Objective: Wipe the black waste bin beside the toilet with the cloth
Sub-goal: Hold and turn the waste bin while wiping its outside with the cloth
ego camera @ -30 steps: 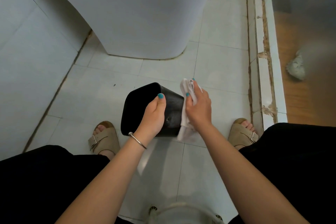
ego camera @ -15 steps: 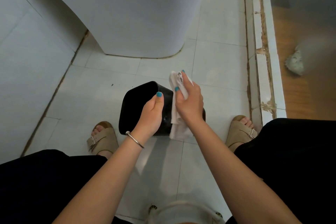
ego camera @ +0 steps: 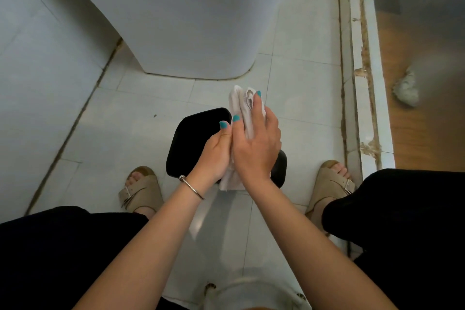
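Head view looks down at the black waste bin (ego camera: 191, 138) at the middle of the frame, tipped over the tiled floor (ego camera: 141, 108) just below the toilet (ego camera: 196, 27). My left hand (ego camera: 214, 156) grips its upper side, thumb curled over the edge. My right hand (ego camera: 256, 148) presses the white cloth (ego camera: 239, 106) flat against the bin's right side, fingers fairly straight, touching my left hand.
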Available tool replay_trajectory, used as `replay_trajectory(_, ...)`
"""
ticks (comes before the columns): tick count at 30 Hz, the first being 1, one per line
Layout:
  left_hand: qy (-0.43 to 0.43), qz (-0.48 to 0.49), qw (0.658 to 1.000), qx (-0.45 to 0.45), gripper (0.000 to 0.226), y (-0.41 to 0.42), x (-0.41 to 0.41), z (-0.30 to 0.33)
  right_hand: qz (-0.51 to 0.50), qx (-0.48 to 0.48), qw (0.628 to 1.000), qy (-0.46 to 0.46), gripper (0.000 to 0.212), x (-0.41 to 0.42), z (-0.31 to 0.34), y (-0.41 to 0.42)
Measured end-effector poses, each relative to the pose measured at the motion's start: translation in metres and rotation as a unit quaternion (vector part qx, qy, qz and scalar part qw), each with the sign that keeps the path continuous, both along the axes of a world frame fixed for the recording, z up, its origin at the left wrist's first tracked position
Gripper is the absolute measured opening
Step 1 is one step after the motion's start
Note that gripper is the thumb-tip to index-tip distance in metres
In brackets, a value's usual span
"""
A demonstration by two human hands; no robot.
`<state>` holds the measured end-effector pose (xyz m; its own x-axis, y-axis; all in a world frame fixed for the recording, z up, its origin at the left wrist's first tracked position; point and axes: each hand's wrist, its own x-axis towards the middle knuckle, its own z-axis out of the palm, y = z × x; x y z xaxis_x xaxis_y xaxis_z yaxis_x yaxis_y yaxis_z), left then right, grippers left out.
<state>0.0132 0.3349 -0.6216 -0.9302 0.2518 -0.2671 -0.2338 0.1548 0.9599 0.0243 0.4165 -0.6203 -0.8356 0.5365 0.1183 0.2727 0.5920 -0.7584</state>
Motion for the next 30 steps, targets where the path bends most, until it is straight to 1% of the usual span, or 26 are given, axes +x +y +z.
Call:
replay_trajectory(3, 0.000, 0.016, 1.000, 0.000, 0.067, 0.003, -0.001, -0.001, 0.077, -0.051, 0.996, -0.013, 0.059, 0.002, -0.006, 0.009)
replay_trajectory(5, 0.000, 0.029, 1.000, -0.002, 0.061, 0.002, -0.002, -0.002, 0.121, -0.064, 0.991, -0.013, 0.059, 0.004, -0.011, 0.012)
replay_trajectory(8, 0.007, 0.054, 0.998, -0.027, 0.051, -0.008, -0.007, -0.004, 0.157, -0.022, 0.987, -0.020, 0.058, 0.014, -0.021, 0.010)
replay_trajectory(11, 0.007, 0.064, 0.997, -0.052, 0.042, -0.022, -0.009, -0.010, 0.160, 0.008, 0.987, -0.016, 0.055, 0.024, -0.036, 0.010)
replay_trajectory(14, 0.002, 0.069, 0.996, -0.049, 0.034, -0.031, -0.008, -0.017, 0.152, 0.036, 0.988, -0.008, 0.055, 0.028, -0.050, 0.011)
replay_trajectory(18, 0.007, 0.107, 0.991, -0.076, 0.036, -0.040, -0.007, -0.021, 0.126, 0.047, 0.990, -0.047, 0.054, 0.026, -0.065, 0.021)
replay_trajectory(21, -0.014, 0.129, 0.988, -0.088, 0.036, -0.044, -0.007, -0.022, 0.113, 0.029, 0.990, -0.081, 0.054, 0.022, -0.075, 0.037)
replay_trajectory(23, -0.024, 0.133, 0.987, -0.090, 0.036, -0.043, -0.007, -0.022, 0.082, 0.013, 0.990, -0.111, 0.055, 0.020, -0.082, 0.050)
replay_trajectory(27, -0.005, 0.126, 0.988, -0.093, 0.038, -0.036, -0.010, -0.019, 0.013, -0.030, 0.985, -0.170, 0.057, 0.018, -0.088, 0.067)
replay_trajectory(30, -0.008, 0.131, 0.987, -0.098, 0.039, -0.036, -0.010, -0.017, -0.015, -0.059, 0.978, -0.197, 0.059, 0.015, -0.081, 0.058)
